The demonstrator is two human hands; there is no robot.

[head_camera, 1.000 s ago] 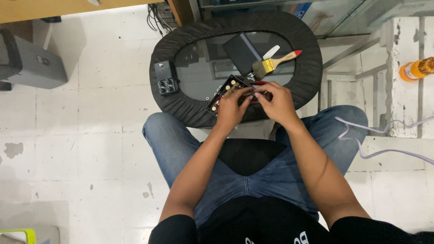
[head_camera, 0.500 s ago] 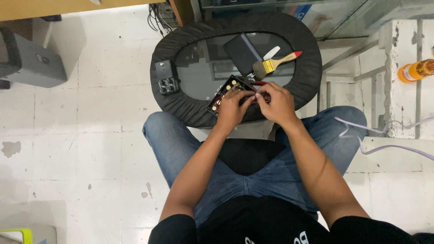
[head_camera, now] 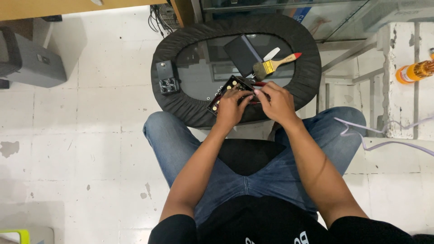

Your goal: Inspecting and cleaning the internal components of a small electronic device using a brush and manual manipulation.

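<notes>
Hands meet over the black circuit board [head_camera: 228, 92] at the oval table's [head_camera: 181, 113] near rim: left hand [head_camera: 230, 108] in a closed grip on it, right hand [head_camera: 276, 103] pinching a red-handled tool [head_camera: 259, 84] beside a paintbrush [head_camera: 271, 65].

We see an orange bottle [head_camera: 415, 72] w/ pale label at far right; blue-white box [head_camera: 302, 13] up top behind glass.
</notes>
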